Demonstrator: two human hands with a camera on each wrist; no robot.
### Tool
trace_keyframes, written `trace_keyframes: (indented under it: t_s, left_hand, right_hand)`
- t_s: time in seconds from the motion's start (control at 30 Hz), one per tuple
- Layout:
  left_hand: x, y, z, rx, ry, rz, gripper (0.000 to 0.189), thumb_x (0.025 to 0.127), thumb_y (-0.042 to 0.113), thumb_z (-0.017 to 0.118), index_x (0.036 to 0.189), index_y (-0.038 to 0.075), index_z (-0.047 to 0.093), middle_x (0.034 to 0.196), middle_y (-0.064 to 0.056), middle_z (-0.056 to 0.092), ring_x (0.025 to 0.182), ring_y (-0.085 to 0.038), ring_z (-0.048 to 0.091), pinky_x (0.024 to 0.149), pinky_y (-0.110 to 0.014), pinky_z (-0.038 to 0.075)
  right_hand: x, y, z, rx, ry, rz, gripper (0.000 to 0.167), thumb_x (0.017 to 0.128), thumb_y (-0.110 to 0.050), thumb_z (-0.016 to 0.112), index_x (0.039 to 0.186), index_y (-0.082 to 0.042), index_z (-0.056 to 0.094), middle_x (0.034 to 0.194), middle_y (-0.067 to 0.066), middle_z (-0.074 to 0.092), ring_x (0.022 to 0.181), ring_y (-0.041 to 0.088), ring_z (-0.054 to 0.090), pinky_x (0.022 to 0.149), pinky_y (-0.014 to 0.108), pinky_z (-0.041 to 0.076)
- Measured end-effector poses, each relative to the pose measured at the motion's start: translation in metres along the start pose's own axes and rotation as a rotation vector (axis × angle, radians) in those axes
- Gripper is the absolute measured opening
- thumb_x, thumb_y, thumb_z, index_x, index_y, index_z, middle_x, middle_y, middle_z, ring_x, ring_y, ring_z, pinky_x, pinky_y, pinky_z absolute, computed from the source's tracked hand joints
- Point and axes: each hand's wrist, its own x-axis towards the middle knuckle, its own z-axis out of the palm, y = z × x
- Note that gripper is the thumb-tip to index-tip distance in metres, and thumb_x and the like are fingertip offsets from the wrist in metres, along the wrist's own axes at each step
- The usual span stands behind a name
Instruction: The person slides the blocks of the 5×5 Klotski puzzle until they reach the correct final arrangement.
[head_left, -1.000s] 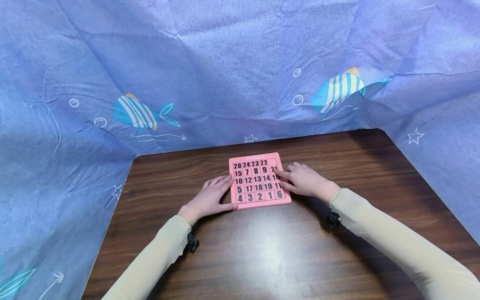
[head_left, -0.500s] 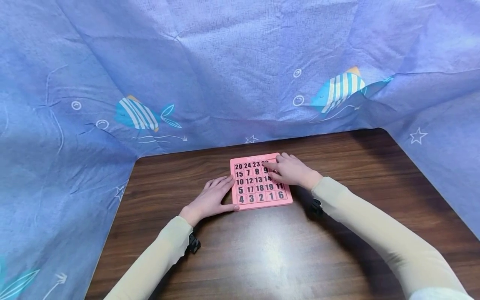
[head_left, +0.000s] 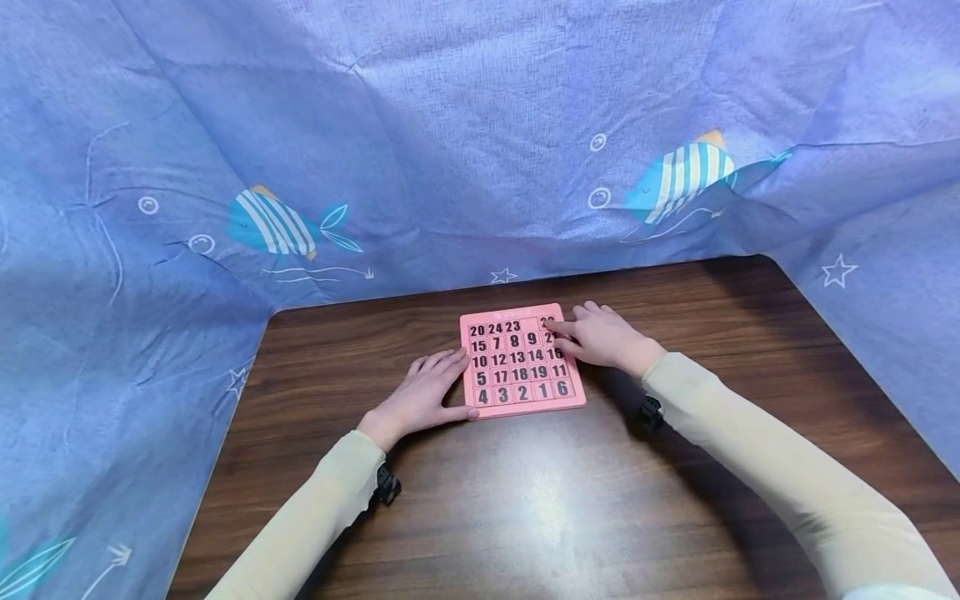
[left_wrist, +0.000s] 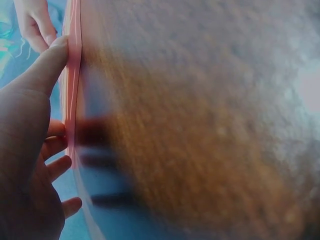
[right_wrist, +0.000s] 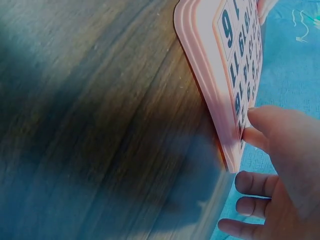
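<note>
A pink sliding number puzzle (head_left: 534, 409) lies flat towards the far side of the table. My left hand (head_left: 422, 395) steadies it from the left, fingertips along its left edge and thumb at the near left corner. From the right, my right hand (head_left: 609, 340) reaches over the board. Its index fingertip touches the 22 tile (head_left: 545, 320) at the right end of the top row, partly covering the number. The thumb is low over the right column, by the 21 and 16 tiles. A gap shows in the top row between the 23 tile (head_left: 513, 327) and the 22.
The dark wooden table (head_left: 465, 508) spreads around the puzzle, its far edge close behind. A blue cloth (head_left: 450, 150) printed with fish hangs behind and at both sides. Each wrist wears a small black camera, one of them the left camera (head_left: 387, 485).
My right hand went up to the top row, then back right. The 22 tile slid one place right, leaving the gap on its left. My left hand stayed put.
</note>
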Motion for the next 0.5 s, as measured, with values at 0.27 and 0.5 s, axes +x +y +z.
trace_keyframes:
  t_s: [0.27, 0.5]
  left_hand:
    - [0.003, 0.000, -0.002, -0.003, -0.015, -0.020, 0.098, 0.093, 0.068, 0.064, 0.164, 0.009, 0.031, 0.171, -0.009, 0.027, 0.156, -0.032, 0.025, 0.122, -0.059, 0.019]
    - [0.001, 0.001, 0.001, -0.006, -0.032, -0.033, 0.099, 0.093, 0.070, 0.063, 0.165, 0.010, 0.031, 0.171, -0.007, 0.027, 0.157, -0.032, 0.025, 0.122, -0.060, 0.019]
  right_hand:
    - [0.013, -0.012, -0.002, -0.039, 0.027, -0.048, 0.046, 0.104, -0.038, 0.061, 0.146, -0.019, 0.064, 0.103, 0.014, 0.062, 0.096, 0.032, 0.053, 0.088, 0.051, 0.044]
    - [0.030, -0.037, 0.001, -0.066, 0.015, -0.127, 0.048, 0.105, -0.041, 0.058, 0.148, -0.021, 0.061, 0.108, 0.015, 0.064, 0.103, 0.033, 0.056, 0.094, 0.052, 0.045]
